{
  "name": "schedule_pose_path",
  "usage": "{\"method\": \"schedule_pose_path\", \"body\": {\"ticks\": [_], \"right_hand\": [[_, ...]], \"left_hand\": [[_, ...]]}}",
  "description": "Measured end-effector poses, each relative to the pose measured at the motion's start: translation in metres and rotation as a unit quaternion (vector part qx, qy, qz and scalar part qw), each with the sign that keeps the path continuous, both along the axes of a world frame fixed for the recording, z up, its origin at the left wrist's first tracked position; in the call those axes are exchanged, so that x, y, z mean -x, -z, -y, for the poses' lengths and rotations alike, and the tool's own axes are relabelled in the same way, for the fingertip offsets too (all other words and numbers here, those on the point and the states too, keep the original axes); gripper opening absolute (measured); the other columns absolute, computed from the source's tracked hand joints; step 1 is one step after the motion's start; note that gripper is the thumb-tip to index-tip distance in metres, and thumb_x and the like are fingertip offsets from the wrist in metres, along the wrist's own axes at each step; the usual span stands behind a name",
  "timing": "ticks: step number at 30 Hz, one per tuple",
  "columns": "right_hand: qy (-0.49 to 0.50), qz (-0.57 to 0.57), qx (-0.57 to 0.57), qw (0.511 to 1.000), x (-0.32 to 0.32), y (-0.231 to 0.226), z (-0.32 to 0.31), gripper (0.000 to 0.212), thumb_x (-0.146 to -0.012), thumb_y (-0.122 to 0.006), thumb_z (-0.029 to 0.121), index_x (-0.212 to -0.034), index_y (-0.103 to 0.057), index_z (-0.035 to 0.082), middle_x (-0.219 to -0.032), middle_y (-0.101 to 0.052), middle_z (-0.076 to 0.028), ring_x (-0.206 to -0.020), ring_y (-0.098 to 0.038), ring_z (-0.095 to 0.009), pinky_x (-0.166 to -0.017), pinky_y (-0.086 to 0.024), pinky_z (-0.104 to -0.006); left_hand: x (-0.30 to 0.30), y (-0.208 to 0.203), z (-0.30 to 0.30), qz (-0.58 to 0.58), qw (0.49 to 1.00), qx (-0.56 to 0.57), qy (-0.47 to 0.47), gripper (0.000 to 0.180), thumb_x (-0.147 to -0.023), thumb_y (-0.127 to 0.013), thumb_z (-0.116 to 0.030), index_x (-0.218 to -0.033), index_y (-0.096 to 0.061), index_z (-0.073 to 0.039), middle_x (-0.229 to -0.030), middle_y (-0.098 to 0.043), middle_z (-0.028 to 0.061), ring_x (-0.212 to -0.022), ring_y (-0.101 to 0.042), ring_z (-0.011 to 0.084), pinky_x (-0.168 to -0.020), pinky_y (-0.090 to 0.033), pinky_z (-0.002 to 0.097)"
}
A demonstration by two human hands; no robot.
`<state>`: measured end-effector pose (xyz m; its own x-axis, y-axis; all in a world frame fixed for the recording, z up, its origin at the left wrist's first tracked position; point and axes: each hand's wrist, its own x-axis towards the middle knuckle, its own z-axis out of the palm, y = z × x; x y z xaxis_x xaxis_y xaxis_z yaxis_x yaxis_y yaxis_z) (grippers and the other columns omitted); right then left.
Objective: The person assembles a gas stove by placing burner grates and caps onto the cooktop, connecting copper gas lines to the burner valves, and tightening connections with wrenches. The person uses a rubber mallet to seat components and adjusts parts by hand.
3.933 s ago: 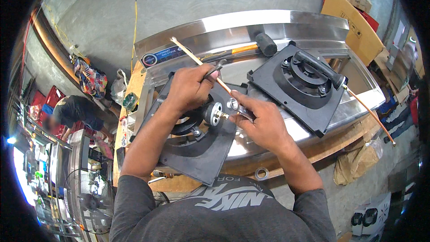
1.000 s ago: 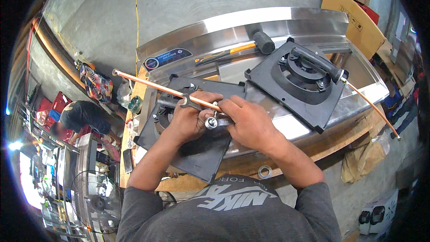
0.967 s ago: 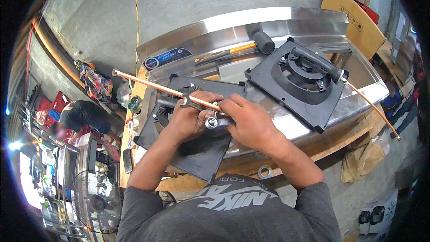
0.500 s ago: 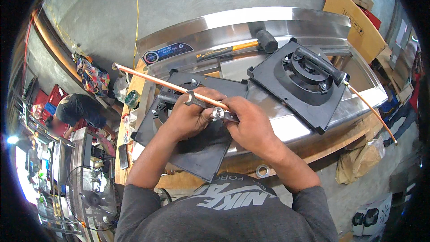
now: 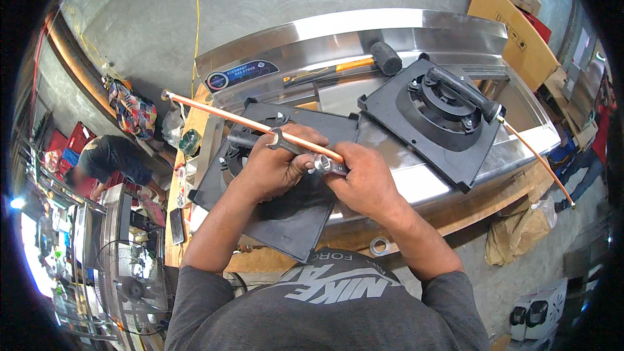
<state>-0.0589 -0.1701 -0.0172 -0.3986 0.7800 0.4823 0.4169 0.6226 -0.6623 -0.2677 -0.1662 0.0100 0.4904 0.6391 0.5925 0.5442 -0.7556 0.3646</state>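
A copper tube slants across the front of me, its fitting end out at the left. My left hand is closed around an open-end spanner, whose jaw pokes out beside the tube. My right hand grips a second spanner near the tube's inner end; the fingers hide most of both spanners. Below my hands lies a black burner plate with its burner partly covered. Farther right, another black burner plate carries a round burner and a second copper tube.
A steel stove body rests on a wooden bench. A rubber mallet lies on it. Cardboard leans at the back right. A phone is at the bench's left edge, near a fan. Another person bends over at left.
Both hands keep their hold and stay nearly in place. The right-hand spanner has shifted slightly, with its end a little more exposed.
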Motion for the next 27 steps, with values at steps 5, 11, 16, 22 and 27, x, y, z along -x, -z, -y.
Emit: {"method": "schedule_pose_path", "body": {"ticks": [5, 11, 16, 22, 27], "right_hand": [[0.008, -0.025, -0.018, 0.999, 0.0, 0.002, 0.0, 0.022, -0.077, -0.073, 0.014, -0.088, -0.059, 0.0, -0.08, -0.06, -0.022, -0.08, -0.06, -0.045, -0.067, -0.046, -0.0499], [-0.005, -0.001, 0.027, 1.0, -0.004, -0.008, 0.001, 0.023, -0.078, -0.072, 0.015, -0.092, -0.059, 0.001, -0.085, -0.064, -0.021, -0.085, -0.064, -0.044, -0.073, -0.051, -0.0505], [-0.034, -0.125, 0.047, 0.99, -0.011, -0.014, -0.002, 0.02, -0.085, -0.074, 0.014, -0.097, -0.067, -0.001, -0.077, -0.065, -0.015, -0.063, -0.061, -0.025, -0.061, -0.048, -0.0355], [-0.057, -0.111, -0.045, 0.991, -0.015, -0.02, -0.018, 0.016, -0.093, -0.068, 0.014, -0.093, -0.069, -0.002, -0.07, -0.066, -0.014, -0.061, -0.058, -0.016, -0.057, -0.046, -0.0332], [0.001, -0.086, 0.055, 0.995, -0.015, -0.022, -0.023, 0.022, -0.095, -0.066, 0.016, -0.086, -0.067, -0.003, -0.065, -0.063, -0.014, -0.058, -0.054, -0.015, -0.056, -0.044, -0.0336]], "left_hand": [[-0.007, -0.005, 0.003, 0.011, 1.0, 0.023, -0.007, 0.039, -0.1, -0.056, -0.044, -0.103, -0.071, -0.008, -0.103, -0.071, 0.0107, -0.1, -0.067, 0.0332, -0.087, -0.053, 0.0424], [-0.008, 0.005, 0.002, 0.061, 0.996, 0.052, -0.047, 0.029, -0.1, -0.059, -0.033, -0.097, -0.073, -0.008, -0.094, -0.071, 0.0118, -0.089, -0.068, 0.0324, -0.079, -0.054, 0.0402], [-0.013, 0.001, 0.005, 0.013, 0.997, -0.005, -0.08, 0.019, -0.092, -0.068, -0.026, -0.089, -0.074, -0.009, -0.086, -0.071, 0.0099, -0.086, -0.069, 0.0303, -0.075, -0.055, 0.0397], [-0.012, -0.004, 0.005, -0.029, 0.997, -0.042, -0.054, 0.013, -0.083, -0.076, -0.02, -0.086, -0.069, -0.011, -0.092, -0.071, 0.0058, -0.087, -0.069, 0.0278, -0.076, -0.056, 0.0401], [-0.011, -0.002, 0.001, -0.017, 0.998, -0.058, -0.027, 0.013, -0.082, -0.077, -0.019, -0.086, -0.068, -0.01, -0.094, -0.071, 0.0053, -0.087, -0.07, 0.0267, -0.076, -0.056, 0.0387]]}}
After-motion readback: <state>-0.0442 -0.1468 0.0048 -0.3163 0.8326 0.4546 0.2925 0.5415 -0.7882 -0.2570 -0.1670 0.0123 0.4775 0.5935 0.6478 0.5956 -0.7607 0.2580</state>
